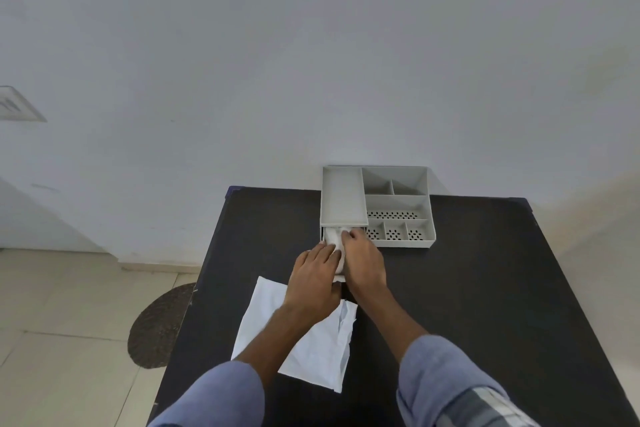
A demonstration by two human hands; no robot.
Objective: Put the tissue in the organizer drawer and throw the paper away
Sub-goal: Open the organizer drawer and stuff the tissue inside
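Observation:
A grey organizer stands at the far edge of the dark table. Its drawer is pulled out toward me below the left tray. A white tissue lies in the drawer, mostly hidden by my hands. My left hand rests on the tissue's left side with fingers flat. My right hand presses its fingertips on the tissue at the drawer's mouth. A white creased paper lies flat on the table under my left forearm.
The organizer's open compartments, some with perforated floors, sit to the right of the drawer. A white wall rises just behind the table. A round brown mat lies on the tiled floor at the left.

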